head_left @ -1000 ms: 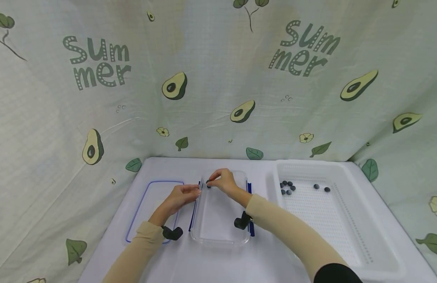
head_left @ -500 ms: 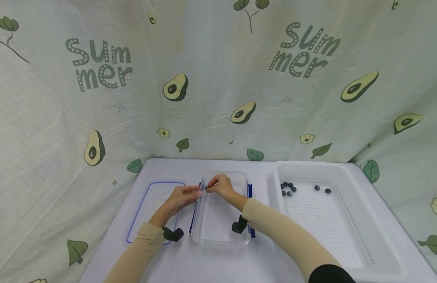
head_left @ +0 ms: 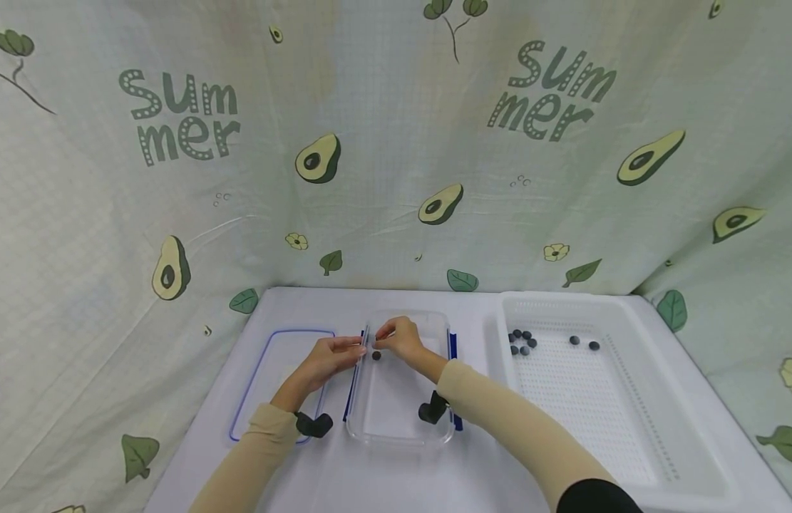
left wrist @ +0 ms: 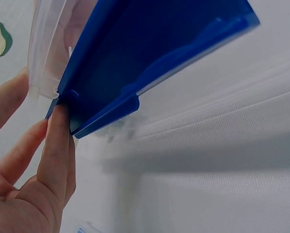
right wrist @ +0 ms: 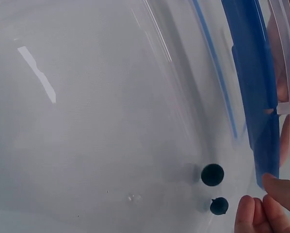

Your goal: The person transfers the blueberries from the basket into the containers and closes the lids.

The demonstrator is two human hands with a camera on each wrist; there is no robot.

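Note:
A clear plastic box with blue side flaps stands on the white table. My left hand rests its fairly straight fingers on the box's left wall, touching the end of the blue flap in the left wrist view. My right hand is inside the box near that wall, fingertips pointing down. One dark blueberry lies just below those fingertips. In the right wrist view two blueberries show on the floor, and the right thumb and fingers are apart, with nothing seen between them.
A blue-edged clear lid lies left of the box. On the right stands a white perforated tray; several blueberries cluster at its left wall and two more sit further right. A printed curtain closes the back.
My right hand has come slightly down toward the left wall, then stayed there. The blueberry once at its fingertips now shows below them on the box floor. My left hand stays put.

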